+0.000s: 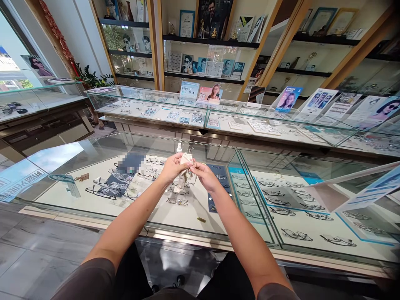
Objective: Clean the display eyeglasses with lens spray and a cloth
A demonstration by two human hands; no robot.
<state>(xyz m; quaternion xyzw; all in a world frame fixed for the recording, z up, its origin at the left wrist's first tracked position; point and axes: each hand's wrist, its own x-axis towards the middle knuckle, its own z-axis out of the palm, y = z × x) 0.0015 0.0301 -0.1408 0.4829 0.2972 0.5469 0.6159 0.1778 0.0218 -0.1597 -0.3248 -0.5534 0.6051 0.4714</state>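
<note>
Above the glass counter, both my hands are closed on a pale patterned cloth (pixel 186 158). My left hand (pixel 172 168) pinches its left side, thumb on top. Fingertips of my right hand (pixel 203 176) press together at the cloth's right edge. Part of the cloth hangs down below the fingers. Thin lines like an eyeglass frame show by the right fingers, but I cannot tell whether they are in my hands or under the glass. Just behind the hands stands a small white spray bottle (pixel 179 148).
The glass display counter (pixel 150 227) before me holds rows of eyeglasses (pixel 106 191). A folded sign (pixel 371 189) stands on its right side. Another glass case (pixel 131 106) runs behind it, with advertising cards (pixel 289 99) on top. Shelves (pixel 203 79) line the back wall.
</note>
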